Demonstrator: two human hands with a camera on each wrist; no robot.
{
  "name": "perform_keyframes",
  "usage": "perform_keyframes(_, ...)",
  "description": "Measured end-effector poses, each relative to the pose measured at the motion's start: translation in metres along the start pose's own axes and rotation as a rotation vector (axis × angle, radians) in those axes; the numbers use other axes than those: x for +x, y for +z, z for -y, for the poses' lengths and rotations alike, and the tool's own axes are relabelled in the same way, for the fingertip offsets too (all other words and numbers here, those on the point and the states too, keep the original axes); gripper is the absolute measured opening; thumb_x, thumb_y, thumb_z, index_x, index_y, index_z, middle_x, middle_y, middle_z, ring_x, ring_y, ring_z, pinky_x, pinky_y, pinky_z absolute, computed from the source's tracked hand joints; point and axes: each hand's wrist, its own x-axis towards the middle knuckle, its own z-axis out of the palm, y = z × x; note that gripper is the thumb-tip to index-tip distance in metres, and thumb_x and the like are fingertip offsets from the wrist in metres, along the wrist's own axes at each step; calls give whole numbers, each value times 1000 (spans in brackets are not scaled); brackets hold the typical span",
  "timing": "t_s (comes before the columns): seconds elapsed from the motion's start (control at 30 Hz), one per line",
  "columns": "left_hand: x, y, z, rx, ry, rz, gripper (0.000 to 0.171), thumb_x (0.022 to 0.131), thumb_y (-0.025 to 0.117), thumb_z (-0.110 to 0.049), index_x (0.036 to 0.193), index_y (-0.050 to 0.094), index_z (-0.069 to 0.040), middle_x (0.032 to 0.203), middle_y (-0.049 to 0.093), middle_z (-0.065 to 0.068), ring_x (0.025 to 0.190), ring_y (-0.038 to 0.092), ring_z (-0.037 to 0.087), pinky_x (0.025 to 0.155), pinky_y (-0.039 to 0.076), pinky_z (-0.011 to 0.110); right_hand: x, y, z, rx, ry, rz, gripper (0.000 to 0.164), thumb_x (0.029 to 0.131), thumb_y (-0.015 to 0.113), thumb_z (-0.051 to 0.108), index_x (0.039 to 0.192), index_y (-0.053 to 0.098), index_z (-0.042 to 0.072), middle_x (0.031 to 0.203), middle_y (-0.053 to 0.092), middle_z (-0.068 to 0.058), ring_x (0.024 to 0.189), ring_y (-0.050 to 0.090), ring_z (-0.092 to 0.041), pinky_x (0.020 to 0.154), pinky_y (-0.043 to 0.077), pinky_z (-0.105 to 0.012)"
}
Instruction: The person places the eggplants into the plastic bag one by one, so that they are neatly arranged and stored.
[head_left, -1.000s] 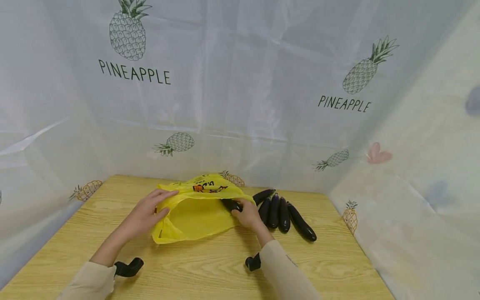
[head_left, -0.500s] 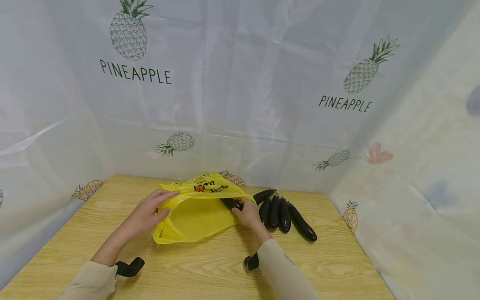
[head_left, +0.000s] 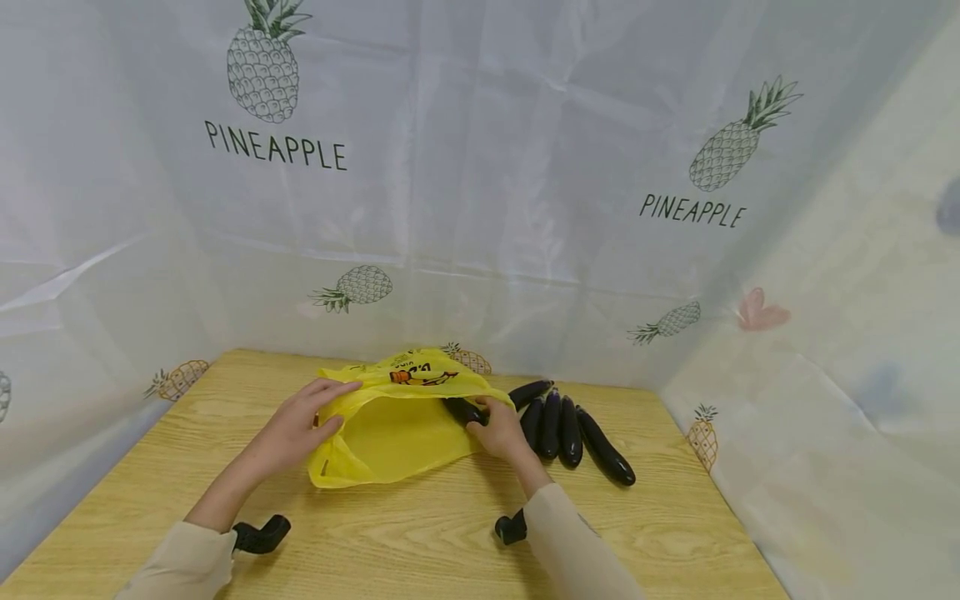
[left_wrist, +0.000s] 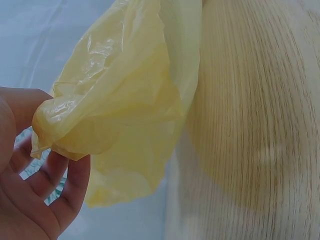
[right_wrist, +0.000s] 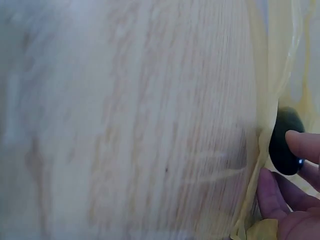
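Note:
A yellow plastic bag [head_left: 405, 446] with dark print lies on the table, its mouth held wide toward me. My left hand [head_left: 288, 429] grips the bag's left edge. In the left wrist view, the thin plastic [left_wrist: 130, 105] bunches between the thumb and fingers of that hand [left_wrist: 35, 200]. At the right side of the mouth, my right hand [head_left: 501, 429] holds a dark purple eggplant [head_left: 462, 411], whose far part is hidden under the bag's upper layer. The right wrist view shows the eggplant's rounded end [right_wrist: 285, 145] beside the thumb, with the bag's edge next to the hand [right_wrist: 275, 197].
Several more eggplants [head_left: 550, 425] lie fanned out on the wooden table [head_left: 405, 550], just right of the bag and right hand. Behind the table hangs a pineapple-print curtain [head_left: 480, 217]. Black mounts [head_left: 262, 535] stick out from both wrists over the tabletop.
The head view has shifted very slightly. Both hands, the bag and the eggplants keep nearly the same places.

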Motion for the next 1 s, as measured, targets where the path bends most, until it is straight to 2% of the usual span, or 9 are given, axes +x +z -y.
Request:
perform_keyframes(0.23,0,-1,0,-7,-8,15,58,100,70,2,155,56,-10,136,61,11,85,52,12,68,47,28,-9,-11,3,-32,-63,43,54,102,72,14,152,56,4,141,64,-23,124,64,-42,96,56,-57)
perform_keyframes(0.47,0,-1,0,-21,-22,14,58,100,70,2,155,57,-12,136,61,11,79,51,10,65,47,27,-24,-37,5,7,-162,66,52,102,71,12,152,57,6,137,66,-24,105,74,-36,86,61,-50)
perform_keyframes(0.73,0,-3,-1,-19,-17,15,58,99,70,2,154,57,-11,135,61,12,82,52,11,65,47,28,-47,-74,6,-35,-212,10,52,100,74,9,150,59,6,135,68,-20,98,73,-29,77,61,-39)
perform_keyframes(0.9,0,-3,0,-22,-30,27,58,100,70,2,155,56,-11,135,61,12,80,51,11,65,47,28,-65,-99,-4,-93,-197,-48,50,100,75,11,148,62,11,132,70,-12,104,70,-27,83,60,-42)
perform_keyframes(1.0,1,-2,1,-25,-35,32,58,100,69,1,155,56,-11,134,61,11,77,49,9,65,46,28,-74,-113,-15,-111,-188,-72,51,100,76,12,149,61,9,135,68,-16,110,68,-34,87,59,-48)
